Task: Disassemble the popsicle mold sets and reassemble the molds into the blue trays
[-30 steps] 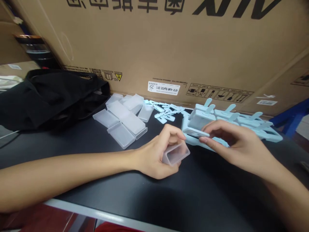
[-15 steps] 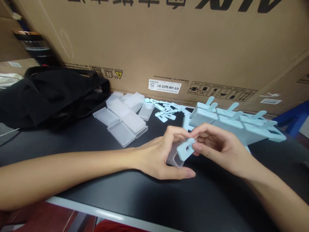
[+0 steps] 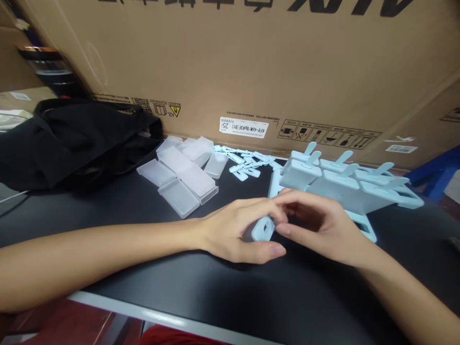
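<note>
The left hand (image 3: pixel 235 230) gripped a clear mould cup on the black table (image 3: pixel 215 282), mostly hidden by its fingers. The right hand (image 3: pixel 319 225) pinched a pale blue lid (image 3: pixel 263 229) against the cup's open end, just before the blue rack (image 3: pixel 359 191)

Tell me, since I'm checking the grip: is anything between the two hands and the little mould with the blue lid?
Nothing visible. The left hand wraps the clear mould, and the right hand has fingertips on the blue lid at its open end. The rack of finished moulds stands behind, apart.
</note>
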The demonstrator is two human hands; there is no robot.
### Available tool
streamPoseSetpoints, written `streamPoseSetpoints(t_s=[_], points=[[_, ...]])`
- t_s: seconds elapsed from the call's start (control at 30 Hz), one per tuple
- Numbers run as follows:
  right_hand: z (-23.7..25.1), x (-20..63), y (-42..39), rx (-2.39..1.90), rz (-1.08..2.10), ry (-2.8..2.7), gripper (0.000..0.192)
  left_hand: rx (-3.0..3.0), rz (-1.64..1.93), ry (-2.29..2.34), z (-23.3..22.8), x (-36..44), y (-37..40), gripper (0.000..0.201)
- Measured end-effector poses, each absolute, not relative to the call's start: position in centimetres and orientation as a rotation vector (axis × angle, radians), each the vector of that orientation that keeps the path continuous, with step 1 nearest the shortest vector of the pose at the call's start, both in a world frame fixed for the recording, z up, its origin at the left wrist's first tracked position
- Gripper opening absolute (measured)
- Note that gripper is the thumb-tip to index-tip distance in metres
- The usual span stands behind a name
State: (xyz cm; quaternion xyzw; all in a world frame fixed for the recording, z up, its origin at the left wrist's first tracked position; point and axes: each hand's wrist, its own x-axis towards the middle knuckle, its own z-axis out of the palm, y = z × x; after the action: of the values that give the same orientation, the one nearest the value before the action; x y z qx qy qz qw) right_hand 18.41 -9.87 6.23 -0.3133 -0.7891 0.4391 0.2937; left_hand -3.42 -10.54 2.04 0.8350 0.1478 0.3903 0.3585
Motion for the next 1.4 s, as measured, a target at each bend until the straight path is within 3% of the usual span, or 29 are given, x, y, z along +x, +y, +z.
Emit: streamPoseSetpoints(t_s=[0.27,0.47,0.6,0.7,1.07,1.27,1.4], points=[[5.8,19.1,-8.5,-1.067,0.875,-2.084,0.028,2.368,0.852,0.459,2.1,-3.6,-11.8,0.032],[6.4,15.2,-5.2,-1.11,0.215,-2.575,0.02,2.51,0.732,0.38,1.5,-3.4,-11.9,0.037],[6.5,11.8,-1.3,-1.335,-0.268,-2.877,0.026,2.54,0.689,0.388,1.9,-3.5,-11.8,0.035],[6.5,10.5,0.9,-1.481,-0.423,-2.959,0.036,2.538,0.667,0.412,2.2,-3.6,-11.9,0.034],[7.5,11.0,0.8,-1.306,-0.434,-2.85,0.028,2.362,0.744,0.4,2.5,-3.7,-11.5,0.031],[9.5,15.4,-5.9,-0.878,0.216,-2.17,0.008,2.076,0.822,0.245,2.7,-4.3,-10.3,0.022],[9.2,18.0,-9.2,-0.697,0.406,-1.73,0.026,1.911,0.827,0.123,2.3,-4.5,-9.6,0.021]])
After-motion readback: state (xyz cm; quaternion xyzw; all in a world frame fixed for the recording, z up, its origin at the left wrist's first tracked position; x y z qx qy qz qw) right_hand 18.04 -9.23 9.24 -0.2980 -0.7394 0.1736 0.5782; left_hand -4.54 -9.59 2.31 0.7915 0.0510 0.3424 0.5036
